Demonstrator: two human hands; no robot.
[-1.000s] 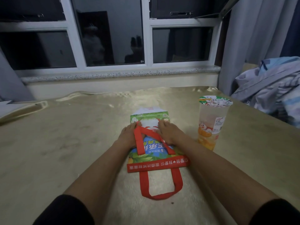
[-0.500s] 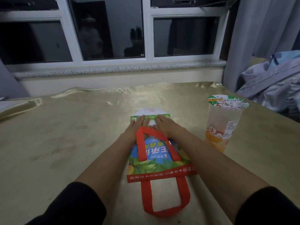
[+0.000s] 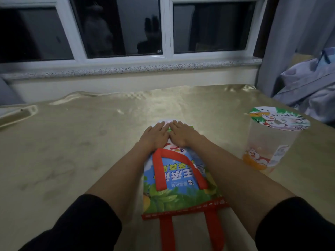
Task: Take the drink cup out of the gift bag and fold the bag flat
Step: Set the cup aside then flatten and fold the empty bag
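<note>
The gift bag (image 3: 178,189), printed blue and green with red handles and a red top band, lies flat on the gold table cover (image 3: 72,151) in front of me. One red handle rests across its face; the other points toward me. My left hand (image 3: 155,135) and my right hand (image 3: 182,134) lie side by side, palms down and fingers spread, pressing the bag's far end. The drink cup (image 3: 270,140), clear with a printed sealed lid and orange fruit at the bottom, stands upright to the right of the bag, apart from it.
A window sill (image 3: 126,69) and dark window run along the far side of the table. A grey curtain (image 3: 293,38) hangs at the right, with bundled bedding (image 3: 311,84) beside the table's right edge. A raised fold of the cover (image 3: 18,115) sits at the far left.
Both hands slid away from me along the flat bag, from its middle to its far end. The view moved closer, so the cup sits further right.
</note>
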